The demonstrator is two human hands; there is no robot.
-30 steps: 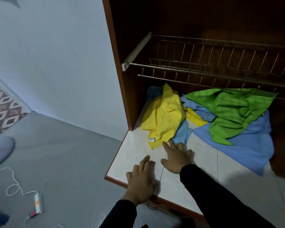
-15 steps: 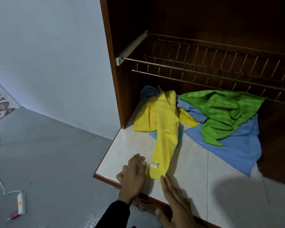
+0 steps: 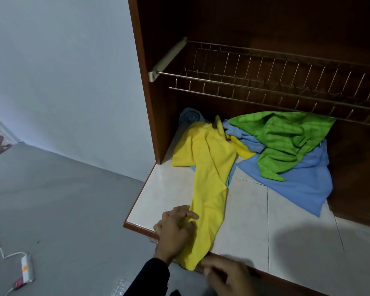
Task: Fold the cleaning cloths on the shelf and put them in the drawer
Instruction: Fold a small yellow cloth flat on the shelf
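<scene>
Left hand (image 3: 175,231) has its grip curled around the near end of the yellow cloth (image 3: 209,189), bunching it right at the front edge of the white tiled shelf (image 3: 254,221). Right hand (image 3: 229,274) is blurry just below that edge by the cloth's hanging tip, so can't tell if its grip is spread or pinching. The yellow cloth stretches back to the pile: a green cloth (image 3: 284,142) on top of a blue cloth (image 3: 303,184), under the wire rack (image 3: 276,86).
</scene>
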